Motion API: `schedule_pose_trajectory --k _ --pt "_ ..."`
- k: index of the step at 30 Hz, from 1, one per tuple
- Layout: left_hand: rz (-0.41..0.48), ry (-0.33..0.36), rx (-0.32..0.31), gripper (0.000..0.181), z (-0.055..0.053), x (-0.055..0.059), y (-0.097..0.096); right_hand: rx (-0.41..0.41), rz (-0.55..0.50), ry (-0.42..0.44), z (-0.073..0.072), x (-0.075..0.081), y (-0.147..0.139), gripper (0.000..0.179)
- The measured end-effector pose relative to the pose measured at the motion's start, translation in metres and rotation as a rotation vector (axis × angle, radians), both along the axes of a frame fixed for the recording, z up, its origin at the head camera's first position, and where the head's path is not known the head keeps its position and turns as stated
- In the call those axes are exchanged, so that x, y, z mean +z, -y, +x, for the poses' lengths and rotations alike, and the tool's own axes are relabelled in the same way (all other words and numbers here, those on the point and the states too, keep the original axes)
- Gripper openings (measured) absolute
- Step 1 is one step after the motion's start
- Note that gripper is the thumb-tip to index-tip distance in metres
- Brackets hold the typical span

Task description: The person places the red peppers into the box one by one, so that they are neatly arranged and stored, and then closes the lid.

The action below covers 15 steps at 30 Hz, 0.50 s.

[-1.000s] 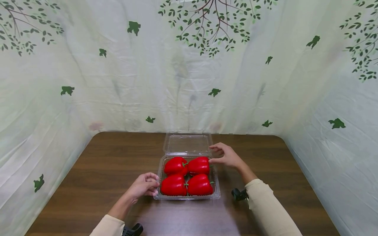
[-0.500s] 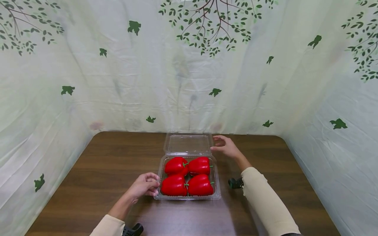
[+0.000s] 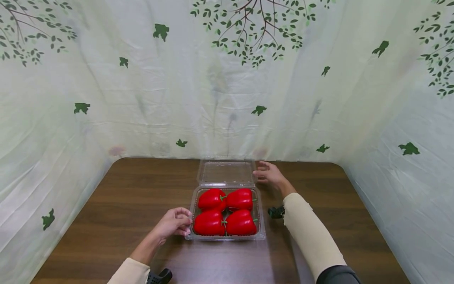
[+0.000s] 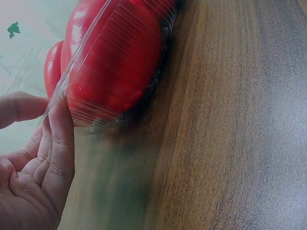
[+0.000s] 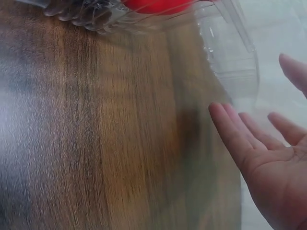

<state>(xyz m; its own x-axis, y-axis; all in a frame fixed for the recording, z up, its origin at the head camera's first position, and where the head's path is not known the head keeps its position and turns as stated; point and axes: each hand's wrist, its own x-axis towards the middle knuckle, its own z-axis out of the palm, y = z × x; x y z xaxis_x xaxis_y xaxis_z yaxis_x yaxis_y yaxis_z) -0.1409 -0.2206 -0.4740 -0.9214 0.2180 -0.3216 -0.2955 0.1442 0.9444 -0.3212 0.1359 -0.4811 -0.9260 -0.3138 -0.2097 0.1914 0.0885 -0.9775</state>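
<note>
Several red bell peppers [image 3: 209, 223] with green stems lie in two rows inside a clear plastic clamshell box [image 3: 261, 230]. Its transparent lid [image 3: 226, 173] is folded back flat behind the base. My left hand [image 3: 173, 223] pinches the box's left rim between thumb and fingers; the left wrist view shows the plastic rim [image 4: 57, 91] held there. Beside the lid's right edge is my right hand [image 3: 271, 174], its fingers extended toward the plastic. In the right wrist view the right hand [image 5: 273, 158] shows a bare palm, with fingertips close to the lid [image 5: 230, 57].
A brown wooden table [image 3: 149, 185] carries the box. White curtains [image 3: 177, 86] with printed leaves and branches stand behind the table and along both sides. A dark wrist camera [image 3: 276, 212] is worn under the right forearm.
My right hand has moved away from beside the back right pepper, going farther back along the box to the lid's right edge. The left hand has kept its hold on the rim.
</note>
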Motion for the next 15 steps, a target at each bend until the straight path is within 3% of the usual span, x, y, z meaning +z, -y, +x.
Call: schedule_pose_trajectory --k 4,15 --pt "0.005 0.005 -0.004 0.020 0.000 0.000 0.000 0.011 -0.030 0.053 -0.002 -0.002 0.000 0.061" --pt "0.010 0.007 0.000 0.020 0.001 0.001 0.001 0.032 0.007 0.085 -0.003 -0.006 0.010 0.059"
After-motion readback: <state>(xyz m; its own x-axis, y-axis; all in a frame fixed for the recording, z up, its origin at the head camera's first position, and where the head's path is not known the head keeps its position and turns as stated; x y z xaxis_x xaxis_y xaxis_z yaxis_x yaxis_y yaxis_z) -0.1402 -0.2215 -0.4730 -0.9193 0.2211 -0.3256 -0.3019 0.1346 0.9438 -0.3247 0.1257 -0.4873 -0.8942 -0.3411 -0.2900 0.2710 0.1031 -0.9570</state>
